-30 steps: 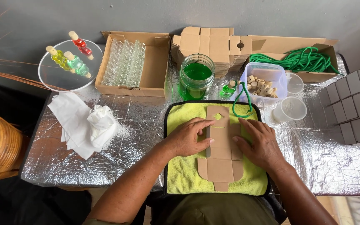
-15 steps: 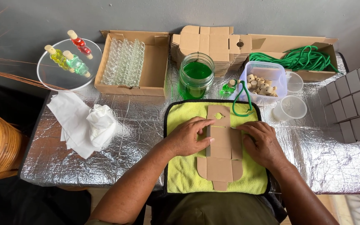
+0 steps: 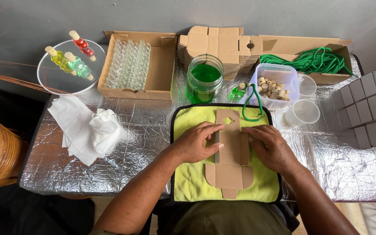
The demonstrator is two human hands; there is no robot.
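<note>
Covering cardboard blank (image 3: pixel 230 163) edges, both hands

3 filled bottles (image 3: pixel 71 58), 1 green jar (image 3: pixel 204 78), 2 clear cups (image 3: pixel 301 112), 2 hands (image 3: pixel 196 142)

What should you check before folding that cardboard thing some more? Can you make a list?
1. Left hand pressing the cardboard blank: ok.
2. Right hand on its other side: ok.
3. Blank lies on the yellow towel: ok.
4. Side flaps both creased: cannot tell, the hands cover them.
5. Green cord off the blank: not ok, its loop lies at the top edge.
6. Jar of green liquid clear of the hands: ok.
</note>
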